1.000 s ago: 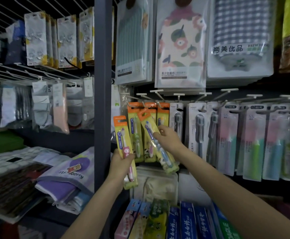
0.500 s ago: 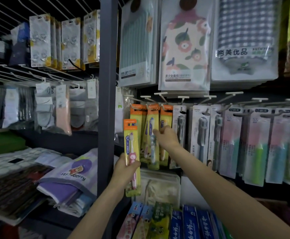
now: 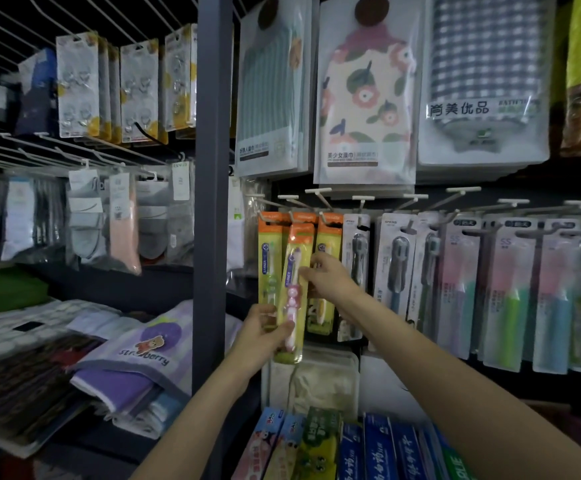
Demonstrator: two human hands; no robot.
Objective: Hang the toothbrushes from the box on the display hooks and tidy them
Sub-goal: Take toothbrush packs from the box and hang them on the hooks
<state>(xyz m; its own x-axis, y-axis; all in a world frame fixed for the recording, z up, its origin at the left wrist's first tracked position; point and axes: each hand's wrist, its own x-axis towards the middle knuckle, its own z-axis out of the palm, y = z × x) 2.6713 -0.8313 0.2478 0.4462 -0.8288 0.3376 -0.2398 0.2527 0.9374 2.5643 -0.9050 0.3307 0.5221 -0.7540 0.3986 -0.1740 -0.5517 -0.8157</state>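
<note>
Two bare hands work at a wall of display hooks [image 3: 320,199]. The left hand [image 3: 261,336] is closed around the lower part of a pink toothbrush pack [image 3: 292,292], thumb across the front; the pack is upright with a slight tilt, and its orange header sits at the level of the hook row, in front of the packs already hanging. Whether its hole is on a hook cannot be told. The right hand [image 3: 327,278] reaches in from the right, fingers loosely bent and touching the right edge of the same pack; it grips nothing that can be confirmed.

Behind the held pack hang more orange-and-yellow toothbrush packs [image 3: 269,258]; the blue vertical strip on these reads "BANNER". To the right hang grey toothbrush packs [image 3: 394,268] headed "SPRING", then pastel packs [image 3: 505,292] marked "SS".

Above the hooks hang bagged towels [image 3: 365,98]. The floral one carries the label "美少女澡巾"; the checked one reads "尚美优品".

Below, at the frame bottom, stand toothpaste boxes [image 3: 375,452] in blue, green and pink, with Chinese print too blurred to read reliably. A dark upright post [image 3: 213,202] divides the bays. On the left shelf lies a purple folded cloth [image 3: 143,355] printed "strawberry", with socks [image 3: 85,220] hanging above it.
</note>
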